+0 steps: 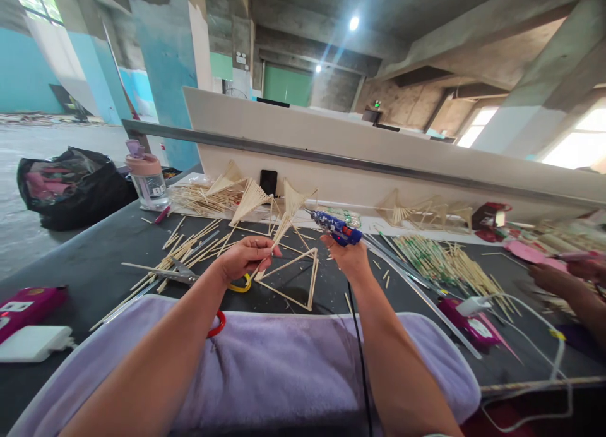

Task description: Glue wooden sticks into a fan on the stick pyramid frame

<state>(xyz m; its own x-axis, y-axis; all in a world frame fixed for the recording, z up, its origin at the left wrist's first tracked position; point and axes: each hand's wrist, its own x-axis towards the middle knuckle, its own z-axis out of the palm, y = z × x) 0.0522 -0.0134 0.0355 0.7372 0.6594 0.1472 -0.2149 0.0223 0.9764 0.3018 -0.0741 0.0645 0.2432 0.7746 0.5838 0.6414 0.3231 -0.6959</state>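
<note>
My left hand (pixel 246 257) is closed on the lower end of a fanned, twisted model of thin wooden sticks (pixel 283 230). In my right hand (pixel 349 255) is a blue hot glue gun (pixel 337 227), its nozzle pointing left toward the sticks. A black cord (pixel 358 342) runs down from the gun. Below and between my hands, a triangular stick frame (pixel 312 282) stands on the dark table; whether it joins the held model I cannot tell. Scissors (pixel 182 273) with one yellow and one red handle lie by my left wrist, partly covered by my forearm.
Loose sticks (pixel 189 251) lie at left, and green-tipped sticks (pixel 430 257) at right. Finished-looking stick fans (pixel 250 200) lean near the white partition (pixel 303 121). A bottle (pixel 148 181) stands far left. A purple towel (pixel 284 367) covers the front edge. Another person's hands (pixel 552 279) work at right.
</note>
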